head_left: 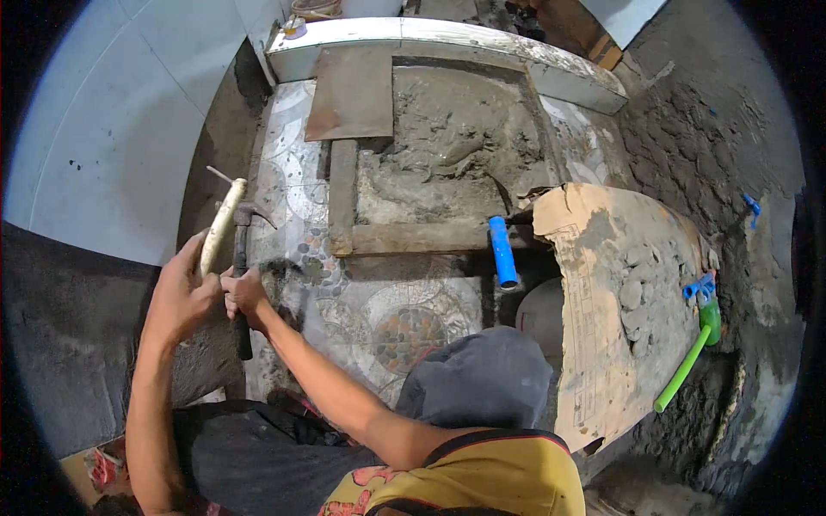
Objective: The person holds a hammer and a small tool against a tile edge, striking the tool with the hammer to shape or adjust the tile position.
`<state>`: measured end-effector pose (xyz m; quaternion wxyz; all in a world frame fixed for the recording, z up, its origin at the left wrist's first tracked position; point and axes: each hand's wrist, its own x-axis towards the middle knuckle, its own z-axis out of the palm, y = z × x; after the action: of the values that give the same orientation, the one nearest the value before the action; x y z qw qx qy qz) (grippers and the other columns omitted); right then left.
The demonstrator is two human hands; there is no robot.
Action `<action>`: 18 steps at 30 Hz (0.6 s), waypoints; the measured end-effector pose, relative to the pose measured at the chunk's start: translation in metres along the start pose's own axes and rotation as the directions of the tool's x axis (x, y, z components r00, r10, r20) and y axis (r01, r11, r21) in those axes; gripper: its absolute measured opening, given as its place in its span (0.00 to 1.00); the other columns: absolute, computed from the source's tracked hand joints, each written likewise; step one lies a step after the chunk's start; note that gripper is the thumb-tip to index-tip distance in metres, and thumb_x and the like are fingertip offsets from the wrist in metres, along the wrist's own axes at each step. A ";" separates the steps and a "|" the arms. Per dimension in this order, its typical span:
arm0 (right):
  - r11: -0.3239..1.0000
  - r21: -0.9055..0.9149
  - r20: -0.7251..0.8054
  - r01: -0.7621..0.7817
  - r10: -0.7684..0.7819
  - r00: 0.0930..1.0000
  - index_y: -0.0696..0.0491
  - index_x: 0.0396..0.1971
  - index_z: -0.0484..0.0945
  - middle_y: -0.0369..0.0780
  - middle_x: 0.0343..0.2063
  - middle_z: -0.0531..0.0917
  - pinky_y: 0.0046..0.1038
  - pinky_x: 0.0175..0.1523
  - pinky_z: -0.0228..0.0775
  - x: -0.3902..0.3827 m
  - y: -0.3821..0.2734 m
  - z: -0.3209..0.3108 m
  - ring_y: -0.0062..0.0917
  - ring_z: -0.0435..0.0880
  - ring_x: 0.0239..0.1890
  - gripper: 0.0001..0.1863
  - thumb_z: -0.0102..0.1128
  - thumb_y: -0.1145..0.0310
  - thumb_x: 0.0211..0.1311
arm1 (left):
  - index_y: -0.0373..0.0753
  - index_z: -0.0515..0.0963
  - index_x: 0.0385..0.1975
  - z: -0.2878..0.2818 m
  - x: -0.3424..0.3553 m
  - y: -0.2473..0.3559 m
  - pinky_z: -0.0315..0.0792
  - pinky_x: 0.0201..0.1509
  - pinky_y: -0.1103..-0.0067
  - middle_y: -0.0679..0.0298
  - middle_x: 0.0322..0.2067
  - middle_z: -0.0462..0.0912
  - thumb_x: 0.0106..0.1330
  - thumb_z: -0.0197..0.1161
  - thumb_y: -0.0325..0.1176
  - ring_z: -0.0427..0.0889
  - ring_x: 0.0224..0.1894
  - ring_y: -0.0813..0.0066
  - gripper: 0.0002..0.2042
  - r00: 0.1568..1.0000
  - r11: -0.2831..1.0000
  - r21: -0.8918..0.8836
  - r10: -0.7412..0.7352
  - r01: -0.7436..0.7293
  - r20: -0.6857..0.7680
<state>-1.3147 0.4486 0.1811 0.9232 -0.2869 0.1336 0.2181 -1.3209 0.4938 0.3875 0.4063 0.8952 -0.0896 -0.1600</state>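
My left hand (176, 297) is closed round a pale, cream-coloured rod (222, 225), held upright at a tilt. A thin metal piece (218, 175) sticks out sideways from the rod's top end. Close beside it, my right hand (245, 294) grips the dark handle of a claw hammer (253, 212), its head up and near the rod. I cannot tell whether the hammer touches the rod. Both hands are in front of the tiled wall (129, 138), over the left edge of the patterned floor (297, 189).
A wooden frame (422, 238) holds wet mortar (456, 129), with a flat board (353, 95) across its left corner. A blue pipe (502, 254) stands by its near right corner. To the right, torn cardboard (585, 344) carries mortar, next to a green-handled mallet (684, 370) and blue fittings (699, 288).
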 end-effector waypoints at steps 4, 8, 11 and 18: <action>0.999 0.023 -0.002 0.029 -0.029 1.000 0.51 0.18 0.71 0.33 0.13 0.70 0.29 0.16 0.58 -0.019 -0.007 0.022 0.21 0.66 0.11 0.11 0.60 0.72 0.59 | 0.29 0.65 0.63 0.007 -0.027 0.040 0.68 0.60 0.77 0.53 0.50 0.79 0.56 0.51 0.19 0.77 0.50 0.71 0.29 0.987 0.987 -0.004 -0.160 0.161 0.017; 0.994 0.065 0.043 -0.082 0.080 0.996 0.49 0.19 0.72 0.32 0.12 0.67 0.30 0.17 0.56 -0.015 -0.012 0.023 0.20 0.63 0.11 0.10 0.62 0.72 0.57 | 0.30 0.70 0.59 0.018 -0.042 0.035 0.74 0.41 0.83 0.60 0.38 0.83 0.56 0.52 0.19 0.79 0.35 0.82 0.26 0.989 0.998 0.032 -0.043 0.048 -0.144; 0.990 0.072 0.015 -0.125 0.124 0.992 0.47 0.18 0.72 0.31 0.11 0.67 0.27 0.15 0.58 -0.021 -0.023 0.038 0.18 0.66 0.09 0.12 0.65 0.69 0.58 | 0.31 0.69 0.60 0.004 -0.066 0.034 0.73 0.42 0.83 0.57 0.40 0.83 0.57 0.53 0.22 0.79 0.36 0.81 0.26 0.954 0.964 0.184 -0.140 0.193 -0.266; 1.000 -0.012 -0.080 0.011 -0.012 0.997 0.54 0.19 0.77 0.33 0.08 0.70 0.27 0.13 0.58 -0.019 -0.020 0.009 0.20 0.67 0.07 0.14 0.66 0.62 0.59 | 0.30 0.65 0.64 0.046 -0.077 0.065 0.68 0.55 0.81 0.59 0.51 0.76 0.68 0.56 0.26 0.73 0.49 0.77 0.24 0.986 0.989 -0.147 -0.020 -0.005 -0.166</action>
<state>-1.3203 0.4326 0.2046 0.9166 -0.3015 0.1678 0.2020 -1.4107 0.4415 0.4246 0.4766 0.8734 -0.0397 -0.0920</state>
